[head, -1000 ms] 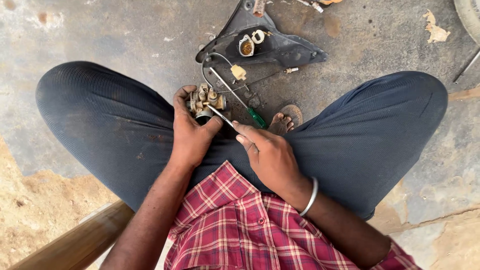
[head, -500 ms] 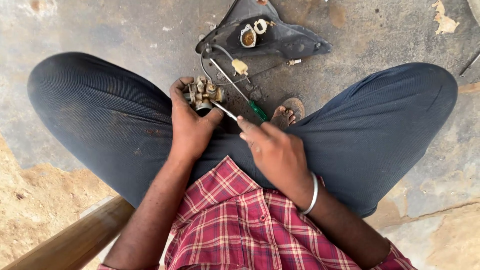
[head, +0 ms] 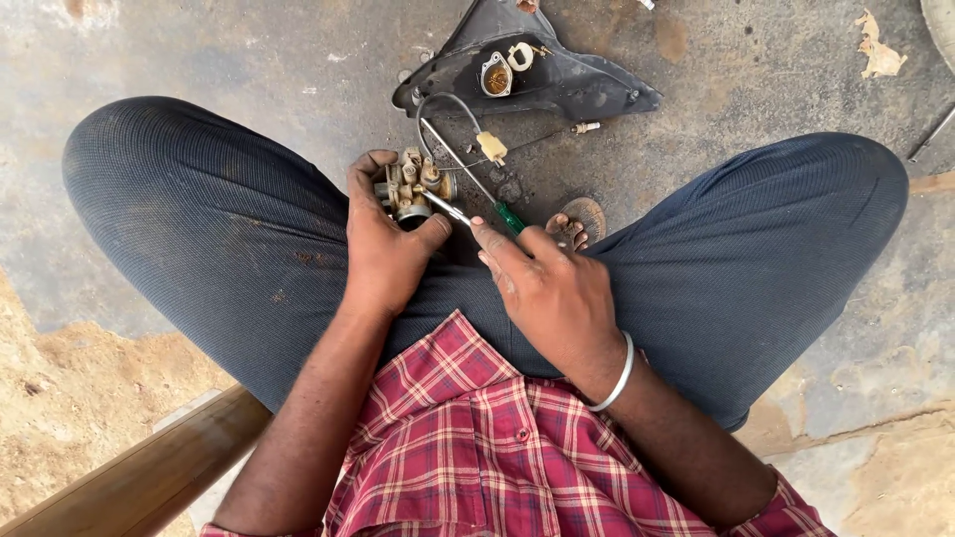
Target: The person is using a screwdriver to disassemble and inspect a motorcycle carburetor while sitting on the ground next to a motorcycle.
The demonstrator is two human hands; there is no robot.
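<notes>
Green-handled screwdriver (head: pixel 476 211), tip seemingly up-left

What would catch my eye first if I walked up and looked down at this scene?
Most likely the two hands in the middle, between the crossed legs: the left hand grips a small grimy metal engine part, while the right hand presses a green-handled screwdriver against it. Just beyond, on the concrete floor, lies a black plastic panel holding a few small brass-coloured pieces.
</notes>
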